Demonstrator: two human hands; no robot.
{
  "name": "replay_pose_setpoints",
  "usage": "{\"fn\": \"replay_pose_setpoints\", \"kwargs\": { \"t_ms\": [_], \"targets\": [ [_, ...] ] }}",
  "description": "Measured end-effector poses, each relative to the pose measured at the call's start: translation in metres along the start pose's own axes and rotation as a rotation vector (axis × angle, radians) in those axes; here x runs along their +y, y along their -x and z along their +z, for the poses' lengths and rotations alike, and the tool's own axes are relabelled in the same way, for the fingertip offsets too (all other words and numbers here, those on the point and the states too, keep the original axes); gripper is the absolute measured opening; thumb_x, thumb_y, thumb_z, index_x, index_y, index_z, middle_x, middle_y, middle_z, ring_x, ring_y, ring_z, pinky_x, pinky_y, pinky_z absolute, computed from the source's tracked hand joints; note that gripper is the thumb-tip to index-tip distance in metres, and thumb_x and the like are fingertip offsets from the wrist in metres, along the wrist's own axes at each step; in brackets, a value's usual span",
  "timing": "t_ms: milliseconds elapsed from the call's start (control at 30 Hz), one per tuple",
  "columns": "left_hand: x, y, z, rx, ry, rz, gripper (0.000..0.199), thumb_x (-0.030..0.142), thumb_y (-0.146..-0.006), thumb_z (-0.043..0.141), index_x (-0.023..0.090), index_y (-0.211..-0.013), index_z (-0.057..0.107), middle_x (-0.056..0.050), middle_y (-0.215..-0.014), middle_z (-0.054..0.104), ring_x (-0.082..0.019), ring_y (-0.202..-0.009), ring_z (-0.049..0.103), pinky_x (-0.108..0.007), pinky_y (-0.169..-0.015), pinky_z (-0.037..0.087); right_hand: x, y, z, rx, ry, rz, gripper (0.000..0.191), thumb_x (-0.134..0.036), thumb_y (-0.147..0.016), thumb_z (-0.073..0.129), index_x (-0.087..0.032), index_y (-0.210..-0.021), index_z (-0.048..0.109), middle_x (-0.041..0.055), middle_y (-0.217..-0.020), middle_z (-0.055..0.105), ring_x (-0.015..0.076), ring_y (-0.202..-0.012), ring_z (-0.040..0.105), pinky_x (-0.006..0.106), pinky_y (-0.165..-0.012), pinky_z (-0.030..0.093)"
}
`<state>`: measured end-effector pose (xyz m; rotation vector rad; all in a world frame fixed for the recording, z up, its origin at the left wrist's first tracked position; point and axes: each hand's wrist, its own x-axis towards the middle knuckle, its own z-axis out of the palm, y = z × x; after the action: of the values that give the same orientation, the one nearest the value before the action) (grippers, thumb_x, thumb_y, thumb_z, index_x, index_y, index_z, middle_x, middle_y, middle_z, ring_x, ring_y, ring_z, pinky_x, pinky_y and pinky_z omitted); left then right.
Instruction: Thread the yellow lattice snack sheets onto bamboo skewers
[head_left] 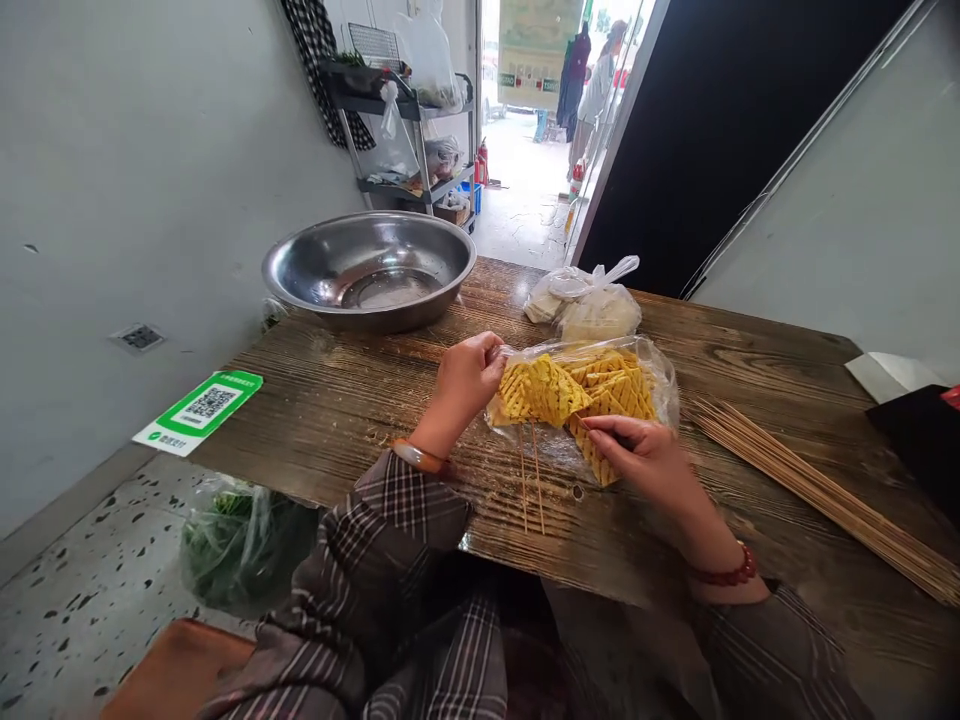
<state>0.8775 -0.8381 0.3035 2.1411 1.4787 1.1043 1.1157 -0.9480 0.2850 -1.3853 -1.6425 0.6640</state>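
Note:
Yellow scored food pieces [615,385] lie in and on an open clear plastic bag [664,370] on the wooden table. My left hand [471,380] pinches at the bag's upper left edge, beside the pieces; whether it grips film or food is too small to tell. Two thin wooden skewers [531,480] stick out toward me from under the left pieces. My right hand [637,455] is closed in a pinch at the lower right of the folded yellow piece [553,392], on something thin that its fingers mostly hide.
A large steel basin [397,312] stands at the back left, near a knotted bag of pale food [600,310]. A bundle of skewers [817,490] lies at right. A green QR card [210,405] is at the left edge. A person [596,95] stands beyond the doorway.

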Motion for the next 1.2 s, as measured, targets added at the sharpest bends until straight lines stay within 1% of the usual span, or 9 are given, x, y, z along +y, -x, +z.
{"fn": "replay_pose_setpoints", "kwargs": {
  "t_ms": [167,233,333,533,633,700,833,1067,1200],
  "targets": [
    [-0.002,-0.004,0.011,0.082,0.451,-0.136,0.01,0.025,-0.079,0.059,0.018,-0.082,0.064,0.002,-0.062,0.057,-0.013,-0.058,0.049,-0.026,-0.057,0.033,-0.003,0.007,0.003,-0.065,-0.091,0.102,0.027,-0.038,-0.082,0.067,-0.018,-0.095,0.08,0.0044,-0.067,0.074,0.0152,-0.053,0.061,0.026,-0.047,0.048],
    [-0.001,-0.004,0.013,0.084,0.592,-0.181,0.012,0.027,-0.079,0.06,0.018,-0.086,0.063,0.003,-0.056,0.056,-0.013,-0.052,0.05,-0.026,-0.055,0.034,-0.003,0.01,0.004,-0.099,-0.149,0.168,0.029,-0.041,-0.082,0.068,-0.018,-0.096,0.08,0.002,-0.059,0.068,0.0126,-0.046,0.054,0.024,-0.042,0.041],
    [0.001,-0.002,0.015,0.059,0.719,-0.216,0.015,0.027,-0.078,0.062,0.018,-0.091,0.062,0.006,-0.053,0.052,-0.011,-0.046,0.047,-0.025,-0.053,0.033,-0.005,0.01,0.011,-0.092,-0.226,0.267,0.034,-0.045,-0.079,0.071,-0.017,-0.098,0.079,0.001,-0.058,0.065,0.0108,-0.044,0.048,0.023,-0.04,0.036],
    [0.0,-0.002,0.019,0.116,0.673,-0.146,0.032,0.022,-0.076,0.064,0.017,-0.107,0.064,0.008,-0.055,0.042,-0.01,-0.05,0.039,-0.024,-0.053,0.029,-0.018,-0.005,0.045,0.074,-0.521,0.385,0.045,-0.05,-0.068,0.078,-0.014,-0.095,0.075,-0.0028,-0.057,0.059,0.0065,-0.043,0.042,0.02,-0.04,0.028],
    [-0.001,-0.003,0.021,0.118,0.689,-0.146,0.037,0.02,-0.076,0.063,0.017,-0.113,0.063,0.008,-0.057,0.042,-0.01,-0.051,0.04,-0.024,-0.053,0.032,-0.02,-0.01,0.06,0.093,-0.612,0.448,0.05,-0.052,-0.061,0.08,-0.014,-0.093,0.073,-0.0046,-0.055,0.057,0.0049,-0.041,0.039,0.02,-0.039,0.024],
    [-0.001,-0.002,0.022,0.123,0.691,-0.144,0.037,0.019,-0.076,0.063,0.017,-0.113,0.063,0.007,-0.059,0.044,-0.01,-0.053,0.041,-0.023,-0.054,0.034,-0.018,-0.011,0.064,0.091,-0.597,0.476,0.052,-0.052,-0.058,0.081,-0.014,-0.092,0.072,-0.0047,-0.054,0.057,0.005,-0.04,0.039,0.019,-0.038,0.024],
    [-0.001,-0.002,0.024,0.118,0.696,-0.131,0.039,0.019,-0.078,0.062,0.016,-0.117,0.062,0.007,-0.06,0.046,-0.01,-0.054,0.043,-0.023,-0.054,0.035,-0.019,-0.009,0.062,0.121,-0.526,0.438,0.05,-0.049,-0.06,0.081,-0.014,-0.095,0.072,-0.0049,-0.053,0.057,0.0054,-0.04,0.04,0.02,-0.039,0.025],
    [0.0,-0.002,0.027,0.112,0.748,-0.102,0.04,0.016,-0.081,0.062,0.016,-0.121,0.061,0.007,-0.059,0.047,-0.008,-0.05,0.041,-0.022,-0.052,0.034,-0.03,-0.013,0.076,0.147,-0.655,0.446,0.051,-0.047,-0.066,0.075,-0.015,-0.104,0.067,-0.0064,-0.056,0.057,0.005,-0.041,0.04,0.019,-0.04,0.024],
    [0.0,-0.001,0.027,0.093,0.772,-0.102,0.038,0.016,-0.082,0.062,0.016,-0.12,0.061,0.007,-0.06,0.05,-0.007,-0.048,0.04,-0.021,-0.05,0.033,-0.02,-0.012,0.084,0.108,-0.438,0.359,0.044,-0.042,-0.074,0.068,-0.014,-0.109,0.065,-0.0049,-0.058,0.059,0.0077,-0.042,0.045,0.022,-0.042,0.03]
  ]
}}
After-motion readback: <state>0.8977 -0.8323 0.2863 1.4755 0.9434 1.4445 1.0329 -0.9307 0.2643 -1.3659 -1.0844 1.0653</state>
